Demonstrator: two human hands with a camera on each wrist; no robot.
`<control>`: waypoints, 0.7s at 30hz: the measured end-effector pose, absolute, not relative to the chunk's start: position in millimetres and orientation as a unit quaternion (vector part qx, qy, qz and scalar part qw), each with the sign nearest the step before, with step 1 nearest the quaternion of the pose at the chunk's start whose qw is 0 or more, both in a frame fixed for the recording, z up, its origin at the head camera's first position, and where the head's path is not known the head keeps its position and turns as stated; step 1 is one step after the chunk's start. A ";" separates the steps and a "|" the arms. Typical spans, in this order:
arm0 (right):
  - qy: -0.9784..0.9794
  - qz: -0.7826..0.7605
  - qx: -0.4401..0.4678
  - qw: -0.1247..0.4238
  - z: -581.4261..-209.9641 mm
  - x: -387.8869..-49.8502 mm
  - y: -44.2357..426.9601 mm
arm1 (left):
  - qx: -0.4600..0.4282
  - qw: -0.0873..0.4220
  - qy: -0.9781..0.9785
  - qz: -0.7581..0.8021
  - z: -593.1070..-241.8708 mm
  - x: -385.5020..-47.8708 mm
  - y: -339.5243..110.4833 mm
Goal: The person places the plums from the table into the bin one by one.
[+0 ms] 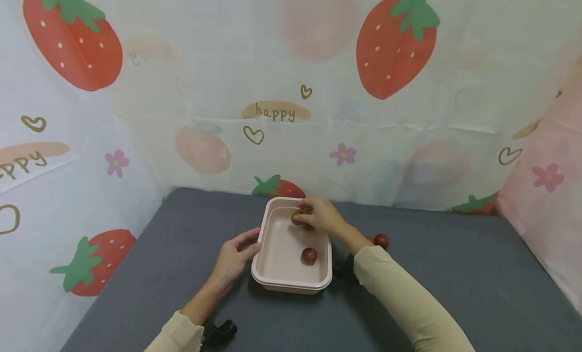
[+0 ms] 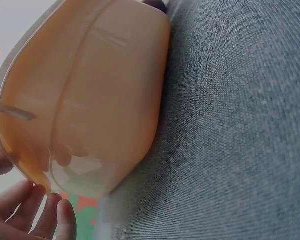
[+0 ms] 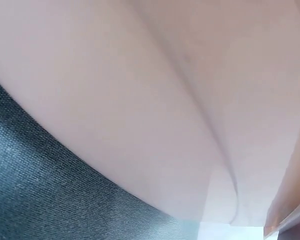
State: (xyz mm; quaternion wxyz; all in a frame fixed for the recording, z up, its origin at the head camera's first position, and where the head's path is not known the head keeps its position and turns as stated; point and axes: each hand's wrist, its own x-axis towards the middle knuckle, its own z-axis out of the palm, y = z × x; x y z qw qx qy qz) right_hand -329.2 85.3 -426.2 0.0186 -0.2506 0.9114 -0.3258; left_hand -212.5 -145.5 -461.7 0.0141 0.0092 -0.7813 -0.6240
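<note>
A pale pink rectangular container [image 1: 284, 271] stands upright on the grey surface, its outer wall [image 2: 110, 90] large in the left wrist view. My left hand [image 1: 231, 258] grips its left rim, thumb and fingers [image 2: 66, 220] around the edge. Over the far right part of the container, my right hand [image 1: 322, 216] pinches a reddish-brown round fruit [image 1: 296, 217]. Another fruit is partly hidden just under that hand. A dark red fruit [image 1: 309, 256] lies near the container's front right. The right wrist view is filled mostly by the container's wall [image 3: 115, 110].
Outside the container on the right, a red round fruit [image 1: 381, 240] lies beside others partly covered by the right forearm. A black wrist device [image 1: 222, 333] shows at the left sleeve. Behind the grey surface [image 1: 436, 271] hangs a strawberry-print cloth [image 1: 273, 54].
</note>
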 end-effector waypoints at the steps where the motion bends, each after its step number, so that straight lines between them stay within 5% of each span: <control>1: 0.910 -0.329 -0.251 0.020 -426.6 -328.7 85.4 | 0.009 0.015 -0.782 -0.623 -461.9 -212.0 -145.3; 21: 0.886 -0.385 -0.256 -0.025 -393.7 -303.0 123.8 | 0.014 0.015 -0.778 -0.629 -462.1 -211.8 -144.1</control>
